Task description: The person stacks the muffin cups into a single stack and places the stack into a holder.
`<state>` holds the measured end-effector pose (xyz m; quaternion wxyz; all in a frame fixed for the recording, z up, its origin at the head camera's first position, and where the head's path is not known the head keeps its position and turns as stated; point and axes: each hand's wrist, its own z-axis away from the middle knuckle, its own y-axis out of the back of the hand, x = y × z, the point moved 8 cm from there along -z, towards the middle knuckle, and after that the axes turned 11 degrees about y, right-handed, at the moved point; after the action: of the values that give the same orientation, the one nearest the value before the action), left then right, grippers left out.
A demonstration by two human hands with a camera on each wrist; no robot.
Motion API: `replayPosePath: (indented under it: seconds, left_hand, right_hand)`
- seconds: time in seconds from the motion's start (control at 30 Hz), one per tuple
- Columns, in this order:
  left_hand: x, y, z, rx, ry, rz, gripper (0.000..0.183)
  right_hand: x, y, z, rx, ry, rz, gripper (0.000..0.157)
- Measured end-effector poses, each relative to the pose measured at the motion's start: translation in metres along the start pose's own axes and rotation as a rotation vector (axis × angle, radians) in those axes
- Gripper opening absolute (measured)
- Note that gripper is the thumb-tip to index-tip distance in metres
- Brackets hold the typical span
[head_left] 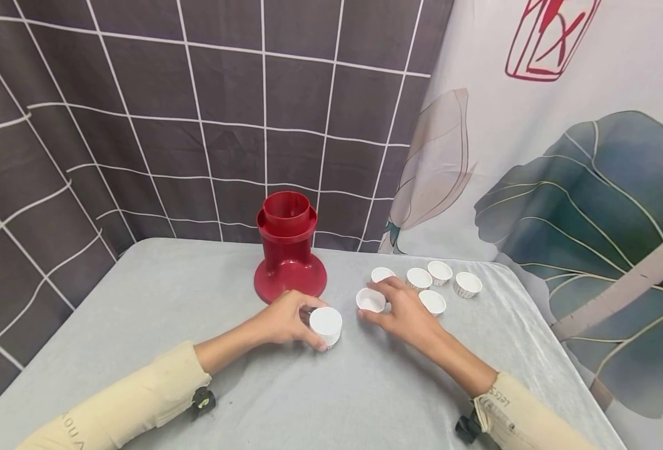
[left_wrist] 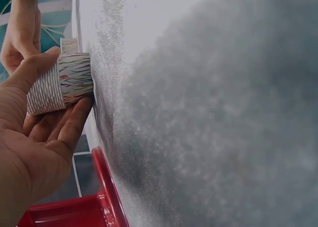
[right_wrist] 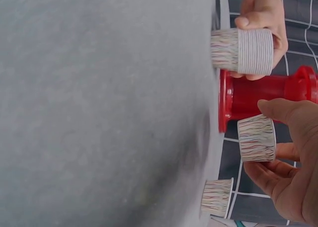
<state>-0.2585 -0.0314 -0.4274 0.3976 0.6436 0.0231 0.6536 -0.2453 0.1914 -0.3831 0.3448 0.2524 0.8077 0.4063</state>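
My left hand (head_left: pixel 294 320) grips a stack of white paper baking cups (head_left: pixel 326 324) around its side. In the left wrist view the stack (left_wrist: pixel 59 83) shows many nested rims and wavy coloured lines, its base down at the cloth. To the right, my right hand (head_left: pixel 403 311) pinches a single baking cup (head_left: pixel 371 300) between thumb and fingers, its mouth facing up. The right wrist view shows this cup (right_wrist: pixel 257 138) lifted above the cloth, a little apart from the stack (right_wrist: pixel 243 51).
Behind the left hand stands a red plastic holder (head_left: pixel 288 262) with a round base and an open top. Several loose baking cups (head_left: pixel 468 285) stand behind and right of the right hand. Dark gridded fabric (head_left: pixel 224 150) hangs behind the cloth-covered table (head_left: pixel 309 400).
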Motion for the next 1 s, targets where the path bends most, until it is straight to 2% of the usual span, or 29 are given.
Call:
replayPosePath:
  seconds: [0.57, 1.0]
  left_hand:
    - [0.0003, 0.0009, -0.0010, 0.000, 0.009, -0.003, 0.057]
    - [0.0010, 0.0001, -0.0006, -0.009, -0.005, 0.013, 0.057]
  right_hand:
    - [-0.0046, -0.0023, -0.0013, -0.020, -0.025, -0.008, 0.054]
    - [-0.0086, -0.0002, -0.0018, -0.003, -0.007, -0.012, 0.053]
